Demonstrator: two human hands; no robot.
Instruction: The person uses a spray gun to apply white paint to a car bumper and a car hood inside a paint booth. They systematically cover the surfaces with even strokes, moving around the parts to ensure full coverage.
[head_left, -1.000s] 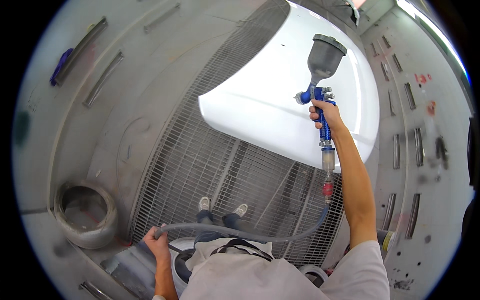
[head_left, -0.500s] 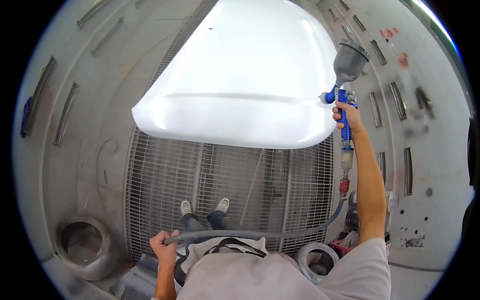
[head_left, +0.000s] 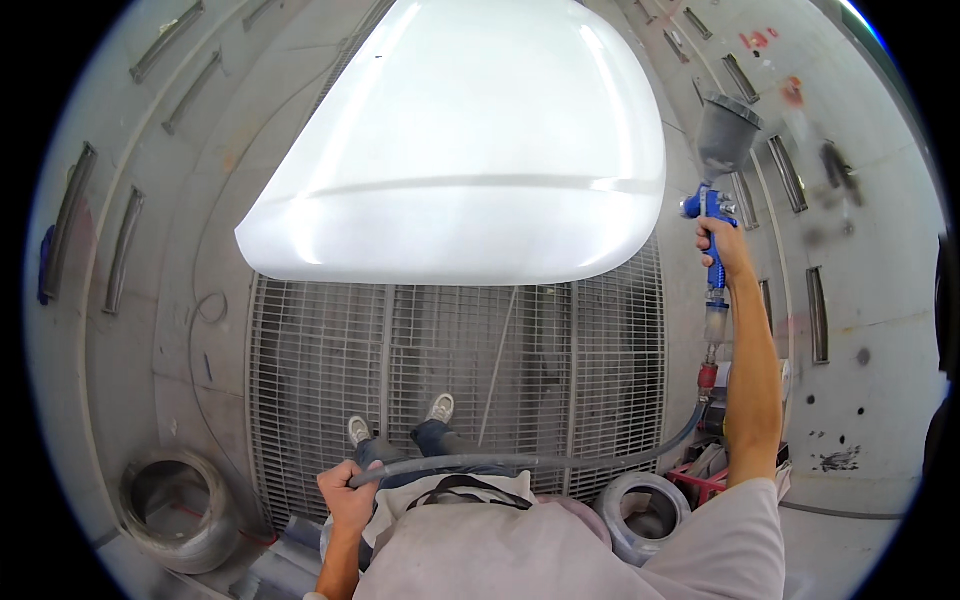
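A: Counts? 
B: One white panel (head_left: 470, 150), one blue spray gun (head_left: 712, 215) with one grey cup (head_left: 725, 135), one grey hose (head_left: 520, 462).
A: Buckets?
B: Two showed, one (head_left: 175, 505) at the floor grate's (head_left: 450, 370) left corner, one (head_left: 645, 510) at its right corner. Two shoes (head_left: 400, 420).

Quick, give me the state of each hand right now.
Left hand: closed around the grey air hose.
Right hand: closed on the blue spray gun, held up beside the white panel.

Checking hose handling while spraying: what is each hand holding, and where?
Right hand grips the spray gun by its blue handle; left hand holds the grey air hose near its looped end.
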